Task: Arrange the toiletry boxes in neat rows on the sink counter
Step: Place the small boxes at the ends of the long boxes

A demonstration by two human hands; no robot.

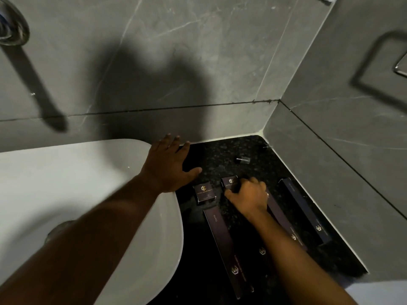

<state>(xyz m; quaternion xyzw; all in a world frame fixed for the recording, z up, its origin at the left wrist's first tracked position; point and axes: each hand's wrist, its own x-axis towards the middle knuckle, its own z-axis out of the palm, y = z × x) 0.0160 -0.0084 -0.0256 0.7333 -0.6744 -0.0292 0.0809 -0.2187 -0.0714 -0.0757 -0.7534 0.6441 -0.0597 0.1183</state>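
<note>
Several dark toiletry boxes with gold logos lie on the black speckled sink counter (213, 155). A small square box (204, 193) sits beside the basin. My right hand (248, 194) is closed around a second small square box (229, 182) just to its right. A long comb box (226, 245) runs toward me below the first small box. Two more long boxes (284, 219) (305, 209) lie to the right, the nearer one partly hidden by my right forearm. My left hand (169, 165) rests flat, fingers spread, on the basin's rim and the counter's back edge.
The white basin (88, 183) fills the left side, with its drain under my left forearm. A small clear vial with a dark cap (242, 160) lies near the back corner. Grey tiled walls enclose the counter at the back and right. A metal holder (399, 69) hangs on the right wall.
</note>
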